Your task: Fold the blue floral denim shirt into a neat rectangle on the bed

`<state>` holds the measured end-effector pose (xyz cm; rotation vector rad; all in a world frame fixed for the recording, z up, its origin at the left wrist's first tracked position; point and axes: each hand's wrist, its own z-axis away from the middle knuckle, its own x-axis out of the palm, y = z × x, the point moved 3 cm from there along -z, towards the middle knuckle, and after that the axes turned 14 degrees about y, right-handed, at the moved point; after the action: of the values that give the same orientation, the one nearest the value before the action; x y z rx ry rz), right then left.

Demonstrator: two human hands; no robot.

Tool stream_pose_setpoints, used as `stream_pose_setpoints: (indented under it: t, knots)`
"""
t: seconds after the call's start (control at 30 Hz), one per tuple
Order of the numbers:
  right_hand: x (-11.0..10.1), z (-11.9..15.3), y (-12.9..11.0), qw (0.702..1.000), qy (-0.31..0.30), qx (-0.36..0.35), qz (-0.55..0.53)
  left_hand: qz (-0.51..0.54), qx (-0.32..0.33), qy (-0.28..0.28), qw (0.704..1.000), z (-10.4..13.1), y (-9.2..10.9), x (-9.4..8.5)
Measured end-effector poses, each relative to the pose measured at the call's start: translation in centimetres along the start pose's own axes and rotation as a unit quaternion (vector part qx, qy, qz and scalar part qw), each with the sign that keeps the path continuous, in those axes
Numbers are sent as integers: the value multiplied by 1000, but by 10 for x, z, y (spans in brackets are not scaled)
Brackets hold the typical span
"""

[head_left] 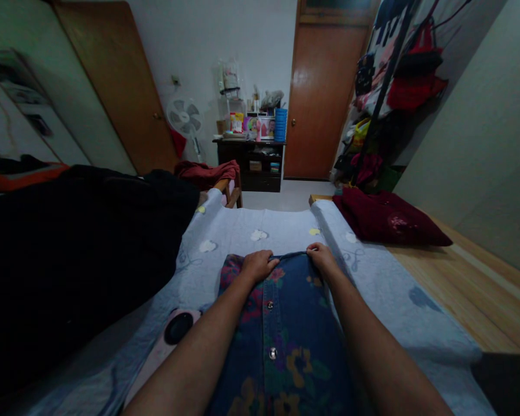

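A dark blue floral denim shirt [303,323] with metal buttons lies in front of me on the light blue sheet [238,225], its far edge folded or gathered. My left hand [259,267] grips that far edge near the button strip, fingers closed over the cloth. At the far right corner, my right hand [321,257] pinches the same edge between thumb and fingers. Beside my left forearm lies a pink phone [171,338] with a round dark camera area, partly covered by the arm. The near end of the shirt runs out of view.
Dark clothing [82,248] is heaped on the left. A folded maroon garment [385,216] rests at the right on a wooden board [468,289]. Beyond the bed stand a white fan [185,117], a dark cabinet [249,167] and a wooden door [325,98]. Bags [416,81] hang at the right.
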<state>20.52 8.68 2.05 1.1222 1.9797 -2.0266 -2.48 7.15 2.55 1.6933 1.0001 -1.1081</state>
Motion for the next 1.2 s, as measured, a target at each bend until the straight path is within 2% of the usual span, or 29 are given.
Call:
stream_pose_setpoints:
  t: [0.13,0.23,0.3,0.33,0.4,0.47,0.53,0.63,0.73,0.93,1.2]
  knots:
    - [-7,15,-2,993,60,-31,94,7,9,70,997,8,5,-1]
    - [-16,37,-27,957,117,-134,231,-9,16,123,992,8,10,-12]
    - [-14,57,-47,938,91,-200,267,-24,15,145,989,10,14,-21]
    - [-11,68,-55,932,55,-227,278,-30,13,148,988,12,16,-24]
    - [-1,89,-66,917,-28,-280,284,-35,11,135,990,19,19,-28]
    - [8,105,-68,907,-77,-300,285,-31,14,105,994,32,22,-29]
    - [15,115,-64,907,-98,-291,289,-20,33,78,996,46,22,-29]
    - [22,118,-52,913,-97,-261,299,-12,70,68,995,67,18,-27]
    - [26,118,-44,917,-91,-243,303,-24,65,62,996,78,10,-21]
    - [29,122,-40,916,-93,-237,309,-31,66,46,996,79,3,-7]
    - [26,121,-47,913,-102,-238,315,13,68,30,997,74,-1,-11]
